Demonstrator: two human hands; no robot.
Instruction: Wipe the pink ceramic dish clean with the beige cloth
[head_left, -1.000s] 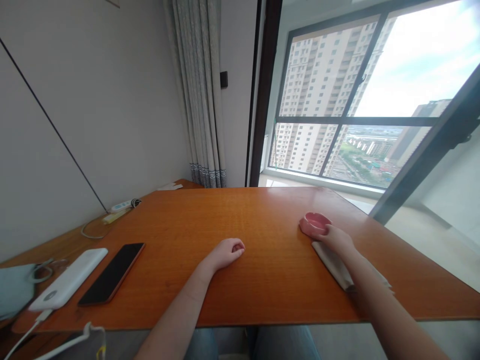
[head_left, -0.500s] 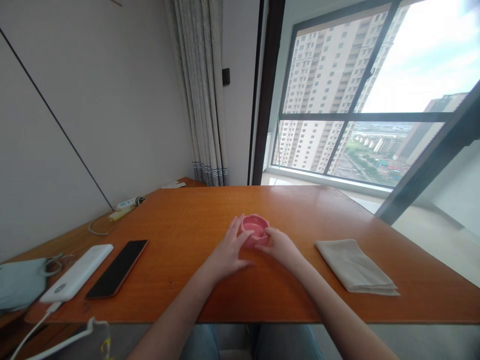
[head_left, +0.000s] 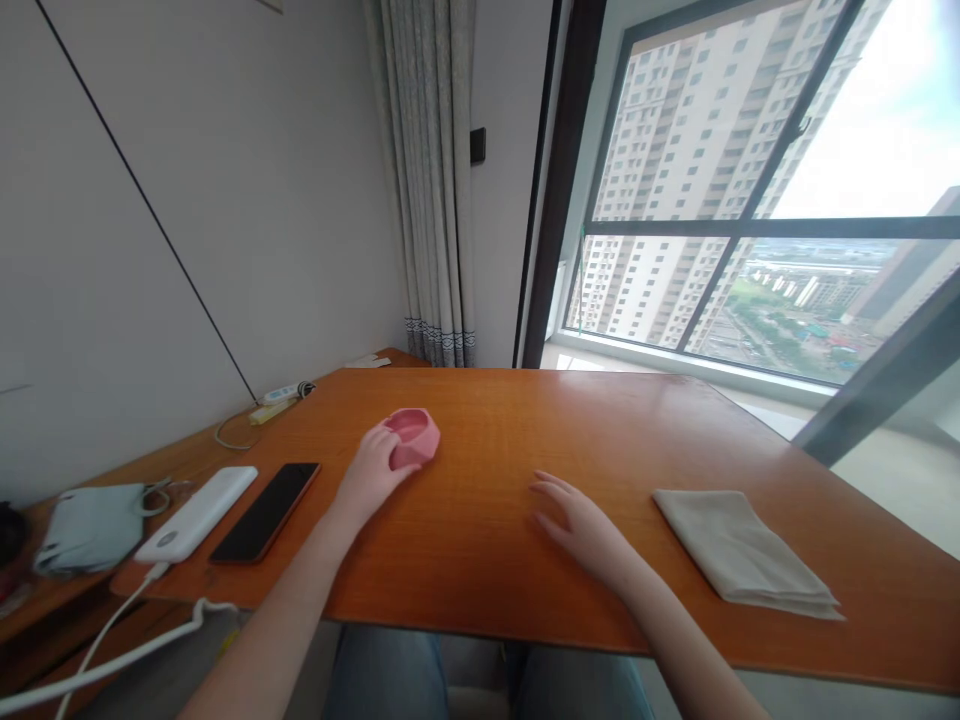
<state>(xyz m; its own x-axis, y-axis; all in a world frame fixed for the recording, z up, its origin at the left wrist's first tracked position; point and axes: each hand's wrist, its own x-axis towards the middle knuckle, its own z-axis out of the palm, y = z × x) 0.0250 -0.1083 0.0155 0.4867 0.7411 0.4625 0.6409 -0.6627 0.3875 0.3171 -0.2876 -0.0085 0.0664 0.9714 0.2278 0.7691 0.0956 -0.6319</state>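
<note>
A small pink faceted bowl [head_left: 421, 440] is tilted slightly in my left hand [head_left: 373, 468], left of the table's middle. My left fingers grip its near-left rim, with the thumb against its lower side. Whether the bowl's base touches the wood cannot be made out. To the right, my right hand [head_left: 566, 515] hovers over or rests on the tabletop, holding nothing, its fingers apart. A folded grey cloth [head_left: 742, 550] lies to the right of that hand.
On the wooden table [head_left: 480, 590], a black phone [head_left: 266, 512] and a white power bank [head_left: 196, 513] with a cable lie at left. Beyond them are a pale blue pouch [head_left: 90, 530] and a power strip [head_left: 281, 394]. A window [head_left: 735, 230] stands behind at right.
My left hand has carried the pink bowl to the left. My right hand has let go of it and now sits apart from it. The view has turned slightly left.
</note>
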